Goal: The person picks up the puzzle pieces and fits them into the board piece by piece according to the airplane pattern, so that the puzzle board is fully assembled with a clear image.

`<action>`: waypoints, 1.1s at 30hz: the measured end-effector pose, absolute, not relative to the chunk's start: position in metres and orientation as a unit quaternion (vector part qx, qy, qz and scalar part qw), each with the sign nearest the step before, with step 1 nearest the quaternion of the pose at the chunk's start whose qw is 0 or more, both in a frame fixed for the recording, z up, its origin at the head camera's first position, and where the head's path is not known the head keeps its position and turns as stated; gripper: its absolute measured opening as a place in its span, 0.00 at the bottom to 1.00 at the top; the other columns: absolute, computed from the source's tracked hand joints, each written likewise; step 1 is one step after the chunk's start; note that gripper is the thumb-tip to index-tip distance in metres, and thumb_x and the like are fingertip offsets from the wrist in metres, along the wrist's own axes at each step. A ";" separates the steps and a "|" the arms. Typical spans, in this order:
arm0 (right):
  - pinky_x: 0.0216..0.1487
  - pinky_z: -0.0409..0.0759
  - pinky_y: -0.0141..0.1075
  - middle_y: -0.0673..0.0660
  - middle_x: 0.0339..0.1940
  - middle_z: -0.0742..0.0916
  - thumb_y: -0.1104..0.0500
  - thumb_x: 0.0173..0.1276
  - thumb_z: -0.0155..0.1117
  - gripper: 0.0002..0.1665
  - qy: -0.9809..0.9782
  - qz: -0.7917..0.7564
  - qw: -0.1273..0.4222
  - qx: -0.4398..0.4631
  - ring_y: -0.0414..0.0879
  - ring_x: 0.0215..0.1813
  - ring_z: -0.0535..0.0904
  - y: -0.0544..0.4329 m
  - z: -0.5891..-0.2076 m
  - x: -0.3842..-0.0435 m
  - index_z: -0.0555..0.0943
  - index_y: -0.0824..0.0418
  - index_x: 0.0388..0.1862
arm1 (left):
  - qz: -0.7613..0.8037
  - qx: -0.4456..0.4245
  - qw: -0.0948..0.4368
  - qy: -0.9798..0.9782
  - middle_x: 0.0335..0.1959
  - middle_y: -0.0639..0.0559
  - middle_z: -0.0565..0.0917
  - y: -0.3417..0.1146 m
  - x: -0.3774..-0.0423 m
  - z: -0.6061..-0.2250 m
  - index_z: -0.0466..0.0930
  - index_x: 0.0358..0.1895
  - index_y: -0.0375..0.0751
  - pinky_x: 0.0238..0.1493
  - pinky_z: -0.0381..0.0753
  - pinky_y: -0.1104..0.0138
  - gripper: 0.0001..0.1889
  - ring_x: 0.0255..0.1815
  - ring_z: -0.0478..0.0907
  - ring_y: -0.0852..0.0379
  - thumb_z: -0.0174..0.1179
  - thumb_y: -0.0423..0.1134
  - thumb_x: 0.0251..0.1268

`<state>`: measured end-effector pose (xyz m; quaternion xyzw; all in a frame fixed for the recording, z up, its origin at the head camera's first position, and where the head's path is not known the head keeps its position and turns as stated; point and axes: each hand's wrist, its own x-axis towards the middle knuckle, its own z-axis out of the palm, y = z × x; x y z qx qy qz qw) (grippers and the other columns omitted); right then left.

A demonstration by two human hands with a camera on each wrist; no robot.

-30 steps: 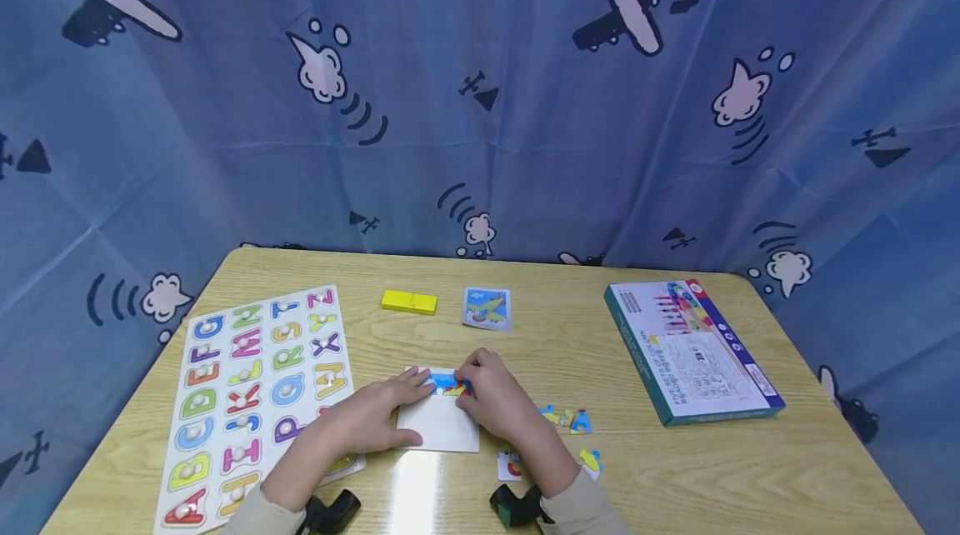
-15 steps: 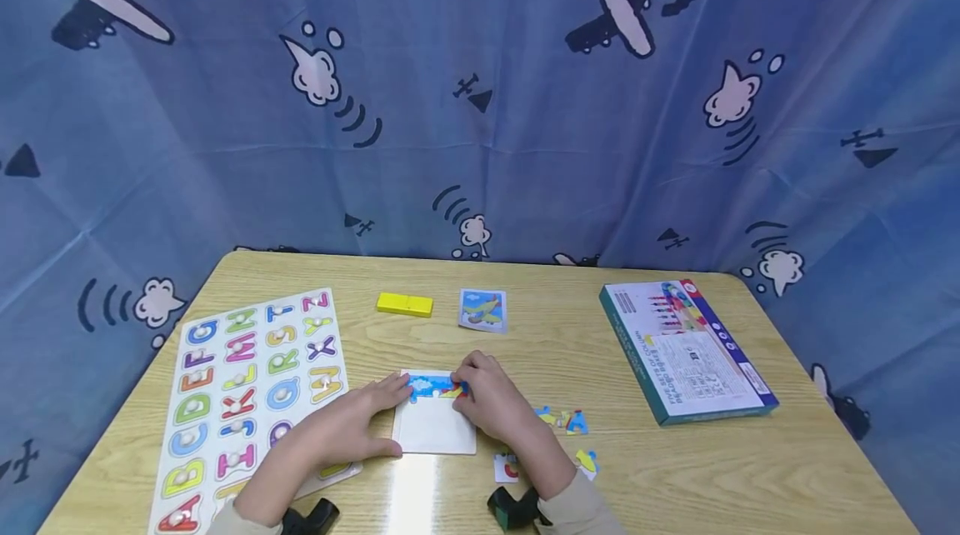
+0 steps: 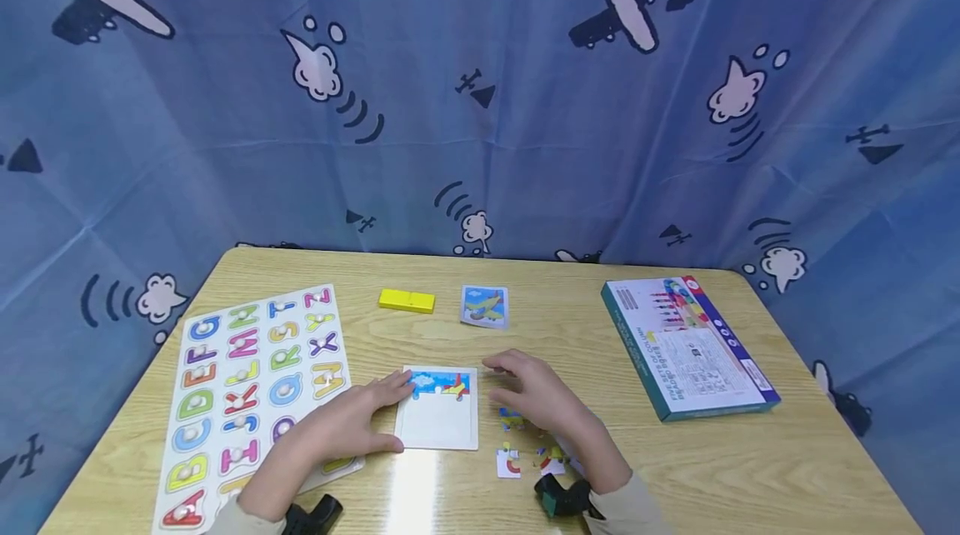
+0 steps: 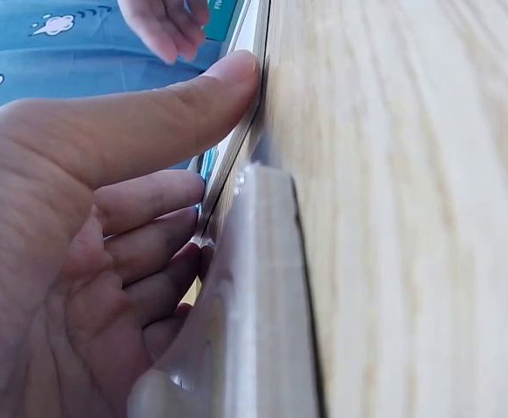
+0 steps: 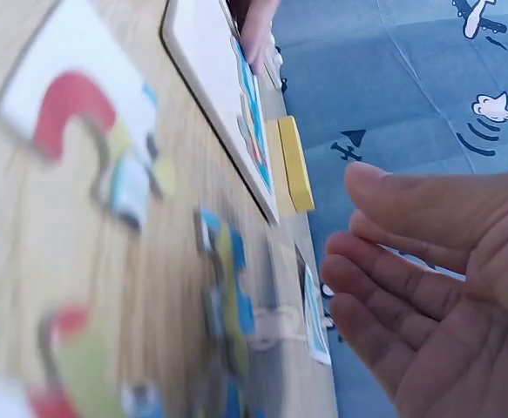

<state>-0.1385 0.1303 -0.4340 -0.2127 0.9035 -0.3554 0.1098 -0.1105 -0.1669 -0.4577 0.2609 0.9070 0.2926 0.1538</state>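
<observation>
A white jigsaw tray lies in the middle of the table, a row of joined blue, red and yellow puzzle pieces along its far edge. My left hand rests at the tray's left side, fingers by the far corner and thumb by the near one. In the left wrist view the thumb touches the tray's edge. My right hand hovers to the right of the tray with its fingers extended, holding nothing. Loose puzzle pieces lie below it, some partly hidden by the hand and arm.
An alphabet peg board lies at the left, partly under the left forearm. Behind the tray are a yellow block and a picture card of a plane. A boxed set lies at the right.
My right hand has let go of the piece at the tray's far right corner and moved right over the loose pieces. The left hand slid slightly left along the tray, then stayed at its side.
</observation>
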 end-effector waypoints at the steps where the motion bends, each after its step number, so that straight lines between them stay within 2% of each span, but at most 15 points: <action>1: 0.58 0.77 0.48 0.55 0.55 0.82 0.60 0.65 0.64 0.23 0.903 -0.355 0.112 -0.212 0.51 0.58 0.77 0.133 -0.433 -0.137 0.77 0.61 0.59 | 0.293 0.260 0.153 0.907 0.75 0.51 0.57 -0.167 -0.110 -0.458 0.65 0.70 0.43 0.71 0.60 0.49 0.41 0.74 0.56 0.43 0.66 0.56 0.53; 7: 0.58 0.77 0.47 0.53 0.51 0.83 0.62 0.60 0.68 0.22 0.918 -0.304 0.130 -0.219 0.49 0.55 0.78 0.147 -0.431 -0.129 0.80 0.61 0.55 | 0.296 0.257 0.154 0.907 0.75 0.51 0.58 -0.168 -0.111 -0.457 0.65 0.70 0.44 0.71 0.60 0.49 0.41 0.74 0.56 0.43 0.67 0.55 0.52; 11: 0.53 0.78 0.43 0.50 0.47 0.82 0.62 0.58 0.70 0.20 0.928 -0.258 0.142 -0.227 0.45 0.49 0.76 0.151 -0.433 -0.126 0.82 0.59 0.50 | 0.295 0.250 0.157 0.909 0.75 0.53 0.57 -0.167 -0.112 -0.456 0.64 0.70 0.45 0.71 0.59 0.49 0.42 0.74 0.55 0.44 0.68 0.55 0.52; 18: 0.46 0.78 0.39 0.46 0.40 0.79 0.63 0.57 0.70 0.15 0.933 -0.239 0.130 -0.234 0.40 0.42 0.72 0.151 -0.438 -0.123 0.82 0.57 0.45 | 0.302 0.252 0.160 0.905 0.75 0.51 0.58 -0.167 -0.111 -0.457 0.64 0.70 0.44 0.71 0.59 0.48 0.42 0.74 0.55 0.44 0.67 0.56 0.52; 28: 0.41 0.74 0.32 0.46 0.41 0.75 0.60 0.62 0.66 0.14 0.936 -0.215 0.099 -0.260 0.39 0.41 0.68 0.147 -0.438 -0.122 0.83 0.55 0.48 | 0.306 0.252 0.156 0.905 0.75 0.51 0.58 -0.166 -0.110 -0.456 0.63 0.70 0.44 0.70 0.60 0.48 0.43 0.74 0.55 0.45 0.67 0.56 0.51; 33: 0.47 0.77 0.35 0.47 0.44 0.76 0.59 0.64 0.64 0.15 0.935 -0.205 0.087 -0.277 0.40 0.45 0.69 0.136 -0.435 -0.121 0.82 0.55 0.50 | 0.309 0.254 0.160 0.902 0.75 0.50 0.58 -0.167 -0.111 -0.457 0.63 0.71 0.44 0.71 0.59 0.48 0.43 0.75 0.55 0.45 0.68 0.55 0.52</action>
